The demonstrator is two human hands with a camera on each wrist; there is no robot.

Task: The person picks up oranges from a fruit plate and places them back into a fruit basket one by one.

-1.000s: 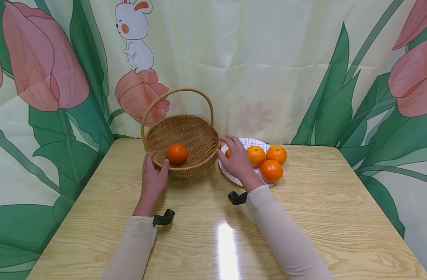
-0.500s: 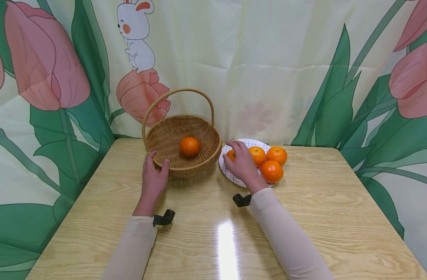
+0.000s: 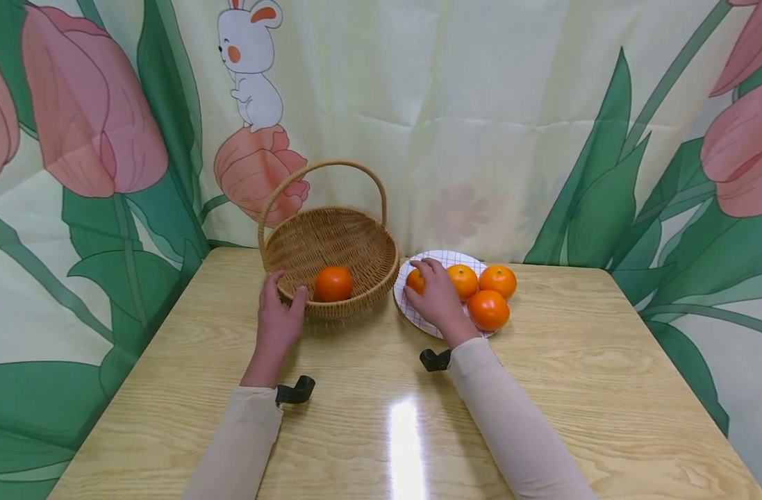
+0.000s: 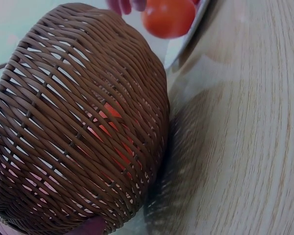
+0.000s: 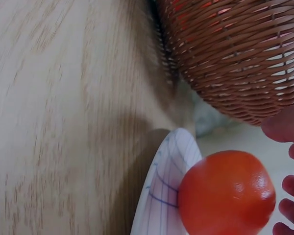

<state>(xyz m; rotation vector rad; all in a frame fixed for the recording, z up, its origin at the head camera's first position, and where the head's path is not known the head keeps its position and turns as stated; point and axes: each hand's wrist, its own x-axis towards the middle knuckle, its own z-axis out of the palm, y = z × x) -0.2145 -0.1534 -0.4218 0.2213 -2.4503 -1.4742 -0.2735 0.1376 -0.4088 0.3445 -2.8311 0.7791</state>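
A wicker basket (image 3: 355, 232) with an arched handle stands at the back left of the table, one orange (image 3: 333, 284) lying inside near its front rim. My left hand (image 3: 279, 325) holds the basket's front-left rim between thumb and fingers. In the left wrist view, the woven side of the basket (image 4: 73, 122) fills much of the frame. Over the checked plate (image 3: 443, 257), my right hand (image 3: 441, 300) reaches around the leftmost orange (image 3: 414, 280) with fingers spread. The right wrist view shows this orange (image 5: 228, 193) with a gap between it and the fingertips.
More oranges (image 3: 489, 310) sit on the plate's right part, beside my right hand. Behind the table's far edge hangs a curtain (image 3: 512, 173) printed with tulips and a rabbit. The wooden table top (image 3: 355, 417) stretches toward me, with a bright reflection.
My right hand has moved from the basket's right rim to the leftmost orange on the plate. The orange in the basket rolled right and back, then forward to the front rim.
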